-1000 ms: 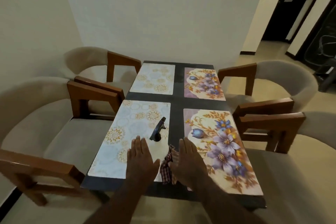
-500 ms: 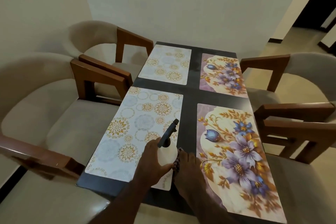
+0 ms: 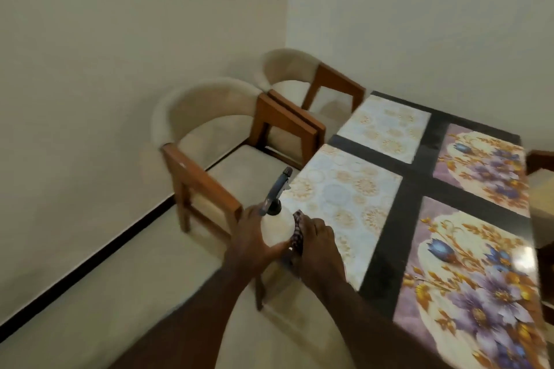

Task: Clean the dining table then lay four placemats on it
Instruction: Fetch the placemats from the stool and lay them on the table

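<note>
Four placemats lie on the dark dining table (image 3: 416, 186): two pale ones with gold circles, near (image 3: 344, 192) and far (image 3: 386, 126), and two floral ones, near (image 3: 479, 284) and far (image 3: 485, 165). My left hand (image 3: 251, 237) is shut on a white spray bottle (image 3: 277, 228) with a dark nozzle, lifted at the table's near left corner. Beside it, my right hand (image 3: 317, 243) grips a checked cloth (image 3: 297, 231), mostly hidden behind the bottle and fingers.
Two beige upholstered chairs with wooden arms stand on the table's left side, one near (image 3: 215, 153) and one far (image 3: 302, 81). Part of another chair (image 3: 542, 189) shows at the right edge. The walls meet in a corner behind the table, and pale floor lies at the lower left.
My left hand closed on the spray bottle and lifted it; my right hand took hold of the cloth. The view has swung left, so the table now sits at the right.
</note>
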